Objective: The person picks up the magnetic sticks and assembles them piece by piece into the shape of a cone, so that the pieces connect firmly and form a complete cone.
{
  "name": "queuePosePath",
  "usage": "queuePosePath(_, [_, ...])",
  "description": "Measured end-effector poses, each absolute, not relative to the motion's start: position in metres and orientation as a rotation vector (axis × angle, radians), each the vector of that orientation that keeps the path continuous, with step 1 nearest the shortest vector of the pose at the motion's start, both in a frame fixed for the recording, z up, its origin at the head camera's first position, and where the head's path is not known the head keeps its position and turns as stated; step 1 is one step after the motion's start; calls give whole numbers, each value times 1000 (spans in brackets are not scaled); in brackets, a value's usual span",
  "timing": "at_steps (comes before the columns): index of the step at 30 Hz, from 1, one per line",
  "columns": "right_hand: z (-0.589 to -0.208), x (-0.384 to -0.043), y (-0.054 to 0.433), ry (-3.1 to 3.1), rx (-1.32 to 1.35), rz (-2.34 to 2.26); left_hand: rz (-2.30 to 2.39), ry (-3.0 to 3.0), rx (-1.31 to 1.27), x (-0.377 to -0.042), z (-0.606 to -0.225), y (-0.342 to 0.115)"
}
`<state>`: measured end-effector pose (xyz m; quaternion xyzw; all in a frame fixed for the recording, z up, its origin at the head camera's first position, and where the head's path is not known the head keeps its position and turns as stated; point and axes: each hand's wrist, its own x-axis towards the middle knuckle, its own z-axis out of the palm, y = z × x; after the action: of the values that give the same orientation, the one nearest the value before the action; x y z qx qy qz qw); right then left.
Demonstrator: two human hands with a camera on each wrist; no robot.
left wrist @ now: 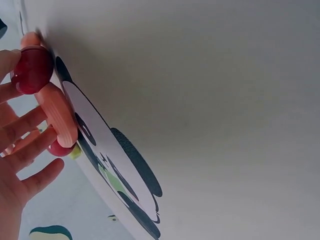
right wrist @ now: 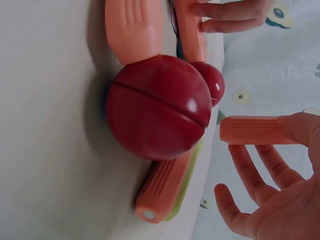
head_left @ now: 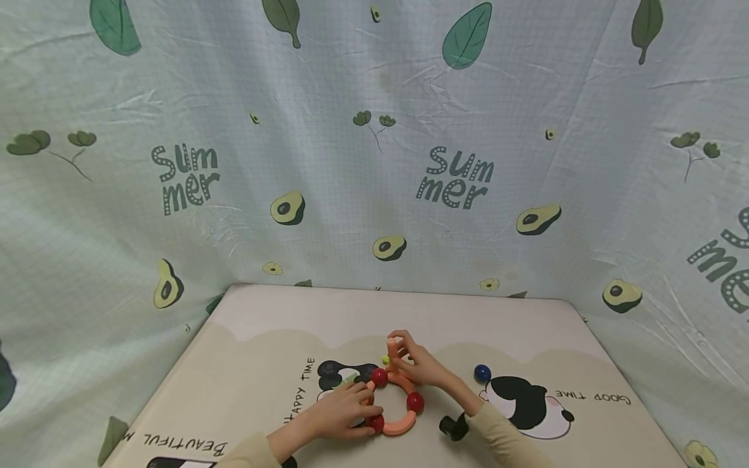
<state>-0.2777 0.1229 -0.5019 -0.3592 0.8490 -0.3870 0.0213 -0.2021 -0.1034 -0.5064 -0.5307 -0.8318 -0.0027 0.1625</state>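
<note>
On the table, a ring of curved orange rods (head_left: 400, 426) and red balls (head_left: 415, 402) lies between the two hands. My left hand (head_left: 342, 411) is at the ring's near left, its thumb and a finger pinching a red ball (left wrist: 32, 70); its other fingers spread along an orange curved rod (left wrist: 57, 112). At the ring's far side, my right hand (head_left: 424, 367) pinches an orange rod (right wrist: 252, 130) above the table. In the right wrist view, another orange rod (right wrist: 165, 190) with a pale round end lies by the large red ball (right wrist: 159, 107).
A blue ball (head_left: 482, 374) sits to the right of the ring. Nearer, a black cylindrical piece (head_left: 453, 428) lies by the right forearm. A yellow-green piece (head_left: 385, 359) shows behind the ring. A printed curtain (head_left: 328, 162) hangs behind the table (head_left: 263, 312).
</note>
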Motion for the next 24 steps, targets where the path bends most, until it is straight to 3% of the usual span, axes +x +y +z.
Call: queuePosePath(24, [-498,-273,102,2513,-1184,-1264,0,-2330,-1508,-202,-509,-103])
